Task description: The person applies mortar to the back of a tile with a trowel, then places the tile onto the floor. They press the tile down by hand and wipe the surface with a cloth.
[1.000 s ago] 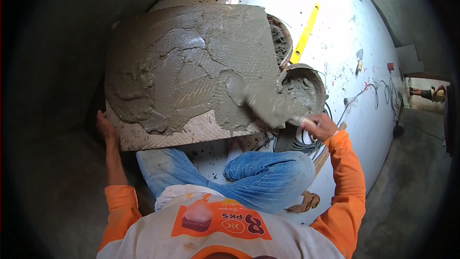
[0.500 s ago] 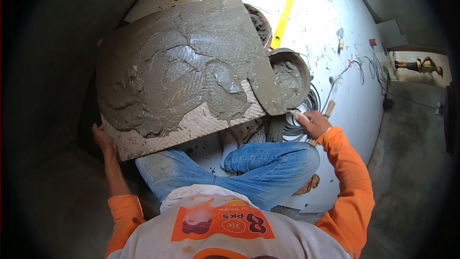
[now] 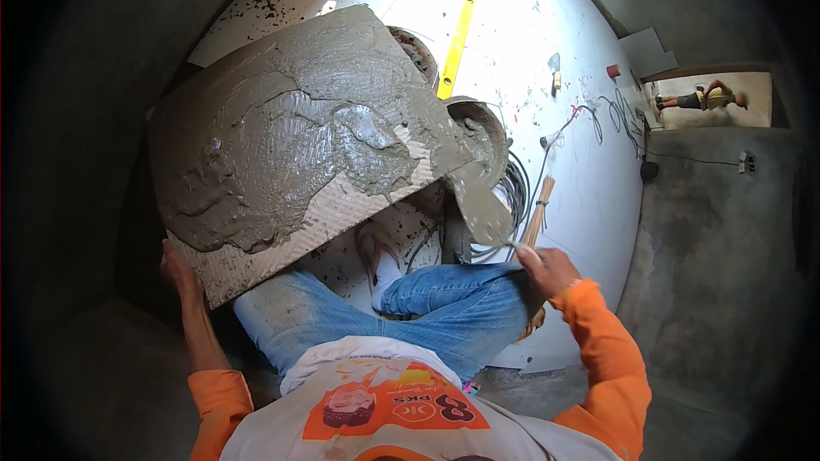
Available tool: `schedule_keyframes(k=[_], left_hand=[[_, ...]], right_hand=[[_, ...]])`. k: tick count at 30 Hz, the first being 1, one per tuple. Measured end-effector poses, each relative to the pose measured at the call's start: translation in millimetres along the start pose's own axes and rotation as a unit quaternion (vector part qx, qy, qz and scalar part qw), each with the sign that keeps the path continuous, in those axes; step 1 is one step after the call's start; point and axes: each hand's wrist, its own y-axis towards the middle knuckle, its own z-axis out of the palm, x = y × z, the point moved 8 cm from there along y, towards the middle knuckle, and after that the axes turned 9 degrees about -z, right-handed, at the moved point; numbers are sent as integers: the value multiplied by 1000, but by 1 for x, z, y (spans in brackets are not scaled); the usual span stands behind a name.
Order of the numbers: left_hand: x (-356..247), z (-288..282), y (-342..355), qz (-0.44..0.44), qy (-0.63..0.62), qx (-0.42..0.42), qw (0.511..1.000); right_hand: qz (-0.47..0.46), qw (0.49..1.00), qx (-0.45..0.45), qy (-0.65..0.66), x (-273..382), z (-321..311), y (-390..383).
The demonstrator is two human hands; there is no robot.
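A large tile (image 3: pixel 318 215), its ribbed back mostly coated with wet grey mortar (image 3: pixel 265 145), is tilted above my lap. My left hand (image 3: pixel 178 268) grips its near left edge, the fingers partly hidden behind it. In my right hand (image 3: pixel 548 272) is the handle of a trowel (image 3: pixel 485 212). Mortar smears its blade, which hangs just off the tile's right corner. Bare ribbed strips show along the tile's near edge. Beyond the blade, a bucket (image 3: pixel 498 130) with mortar inside stands partly covered by the tile.
Another bucket (image 3: pixel 408 37) sits behind the tile, beside a yellow spirit level (image 3: pixel 458 44). A cable coil (image 3: pixel 518 181) and a stick bundle (image 3: pixel 538 209) lie right. Farther off are a small trowel (image 3: pixel 556 74), a red cup (image 3: pixel 613 71) and a person (image 3: pixel 702 100) in a doorway.
My right hand has drawn the trowel toward me, off the tile's right edge. The tile's right end now sits lower in view, and the whole view has shifted.
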Motion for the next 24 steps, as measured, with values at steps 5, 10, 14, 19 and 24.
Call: schedule_keyframes(k=[5,10,14,19,24], left_hand=[[11,-10,14,34,37,-35,998],[39,-22,-15,11,54,-60,997],[12,-4,-35,28,49,-55,997],[6,-3,-16,88,120,-125,981],[-5,3,-26,104,144,-151,972]], right_hand=[[-3,990,-136,21,6,-41,-8],[-151,945,-290,-6,42,25,62],[-106,946,-305,28,52,93,120],[-100,945,-313,4,76,129,175],[-92,965,-243,-44,27,167,170]])
